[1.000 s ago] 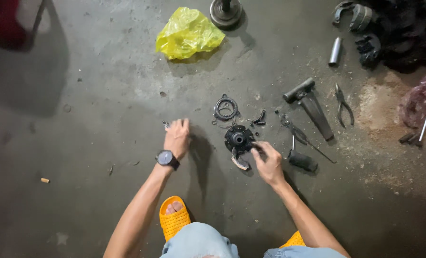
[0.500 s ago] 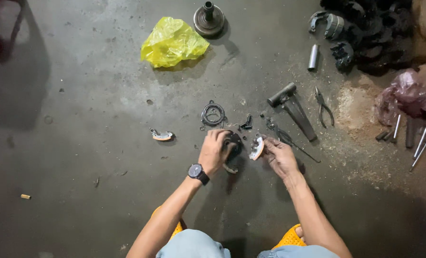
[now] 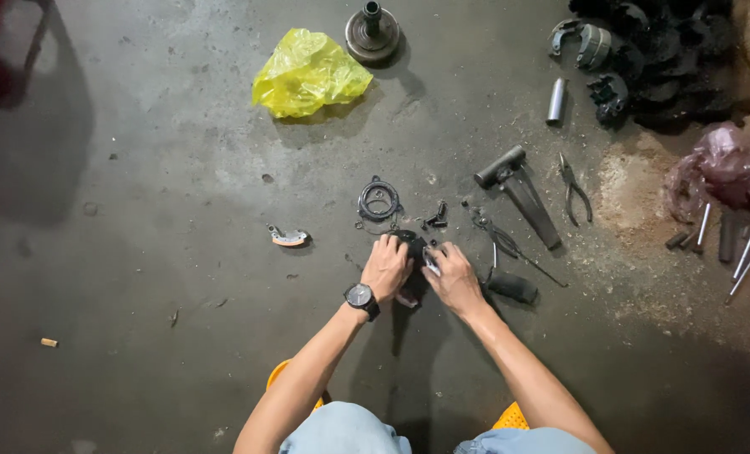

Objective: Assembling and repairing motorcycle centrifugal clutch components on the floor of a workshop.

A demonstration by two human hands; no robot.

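Bare grey concrete floor (image 3: 139,252) lies open to the left while tools crowd the right, and both the left hand (image 3: 386,267) and right hand (image 3: 453,277) now curl their fingers around the black round part (image 3: 410,244), the curved shoe (image 3: 288,237) left lying apart since before.

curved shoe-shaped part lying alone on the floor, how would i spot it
Start at the yellow plastic bag near the top and drop straight down the concrete floor. The small curved part lies alone, left of the left hand; unlike the dark pieces nearby, it is pale with an orange edge.
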